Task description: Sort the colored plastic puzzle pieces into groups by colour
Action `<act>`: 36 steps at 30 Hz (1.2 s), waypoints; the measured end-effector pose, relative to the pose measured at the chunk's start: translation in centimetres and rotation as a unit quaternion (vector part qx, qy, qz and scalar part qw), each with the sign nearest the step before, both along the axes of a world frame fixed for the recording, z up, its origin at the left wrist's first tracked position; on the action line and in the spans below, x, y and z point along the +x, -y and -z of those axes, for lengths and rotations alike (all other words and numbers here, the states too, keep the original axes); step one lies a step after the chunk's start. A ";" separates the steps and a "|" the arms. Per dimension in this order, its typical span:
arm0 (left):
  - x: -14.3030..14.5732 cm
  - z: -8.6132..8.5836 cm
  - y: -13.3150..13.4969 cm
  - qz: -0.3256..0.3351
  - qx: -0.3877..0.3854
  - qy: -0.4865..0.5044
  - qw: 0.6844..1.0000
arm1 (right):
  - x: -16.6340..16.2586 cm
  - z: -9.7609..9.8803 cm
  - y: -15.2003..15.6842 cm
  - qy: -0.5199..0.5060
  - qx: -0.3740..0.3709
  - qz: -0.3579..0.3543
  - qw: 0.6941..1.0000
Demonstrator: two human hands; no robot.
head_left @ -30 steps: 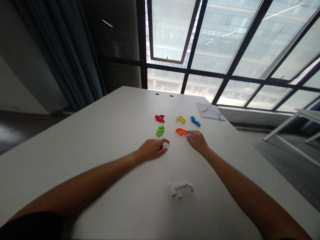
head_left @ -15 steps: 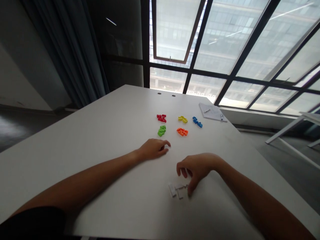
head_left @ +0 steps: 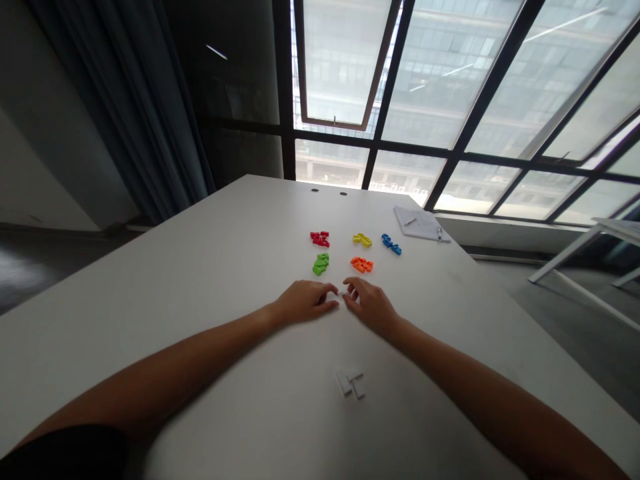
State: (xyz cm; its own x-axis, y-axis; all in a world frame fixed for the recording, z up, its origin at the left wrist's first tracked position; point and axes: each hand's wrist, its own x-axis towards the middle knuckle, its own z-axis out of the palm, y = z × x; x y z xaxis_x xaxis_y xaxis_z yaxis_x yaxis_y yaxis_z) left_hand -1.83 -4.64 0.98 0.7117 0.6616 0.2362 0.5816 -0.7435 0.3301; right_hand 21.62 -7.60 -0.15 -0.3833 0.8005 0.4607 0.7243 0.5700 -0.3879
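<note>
White piece (head_left: 341, 293) between curled fingertips (head_left: 333, 289), angular white slabs (head_left: 344, 383) apart

White worktop (head_left: 240, 233): red cluster (head_left: 320, 239), green cluster (head_left: 321, 265), yellow cluster (head_left: 362, 239), blue cluster (head_left: 391, 244), orange cluster (head_left: 362, 265), all mid-to-far. White pieces (head_left: 344, 383) lie toward near edge. Papers (head_left: 423, 227) by far-right corner, dark discs (head_left: 315, 191) near far edge.

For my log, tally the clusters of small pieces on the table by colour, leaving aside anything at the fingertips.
Red cluster: 1
Yellow cluster: 1
Blue cluster: 1
Green cluster: 1
Orange cluster: 1
White cluster: 1
Total: 6 clusters
</note>
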 end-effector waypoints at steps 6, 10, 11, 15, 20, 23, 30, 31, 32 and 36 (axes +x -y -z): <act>0.0 -0.1 0.1 0.004 -0.020 0.022 1.000 | -0.1 0.8 0.7 0.068 0.128 -0.045 0.988; -0.1 0.0 0.2 0.013 -0.009 0.044 0.999 | -0.3 0.6 0.8 0.062 0.167 -0.073 0.981; -0.1 0.0 0.2 0.015 -0.006 0.047 0.999 | -0.3 0.6 0.8 0.043 0.166 -0.070 0.983; -0.2 0.1 0.0 0.012 -0.008 0.059 0.998 | -0.2 0.9 0.7 -0.033 0.132 -0.041 0.990; -0.2 0.1 -0.4 0.000 -0.026 0.081 0.996 | 0.6 1.0 0.1 -0.097 0.075 -0.053 0.991; -0.2 0.2 -0.4 -0.005 -0.028 0.084 0.996 | 0.8 1.1 -0.1 -0.110 0.075 -0.051 0.990; -0.2 0.2 -0.3 -0.010 -0.029 0.083 0.996 | 0.6 1.1 0.1 -0.086 0.107 -0.064 0.988; -0.2 0.2 -0.3 -0.010 -0.027 0.084 0.996 | 0.6 1.1 0.1 -0.084 0.110 -0.067 0.988; -0.2 0.3 -0.3 -0.010 -0.025 0.085 0.996 | 0.6 1.1 0.1 -0.082 0.112 -0.070 0.988; -0.2 0.4 -0.5 -0.014 -0.021 0.086 0.996 | 0.6 1.0 0.2 -0.090 0.115 -0.078 0.986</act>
State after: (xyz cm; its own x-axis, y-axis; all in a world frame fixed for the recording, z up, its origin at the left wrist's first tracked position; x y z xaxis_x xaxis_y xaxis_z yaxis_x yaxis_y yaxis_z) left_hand -2.08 -4.17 0.61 0.6437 0.6928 0.3250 0.5349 -0.7110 0.4564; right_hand 22.26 -7.80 -1.18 -0.3894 0.6052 0.6943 0.5522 0.7567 -0.3500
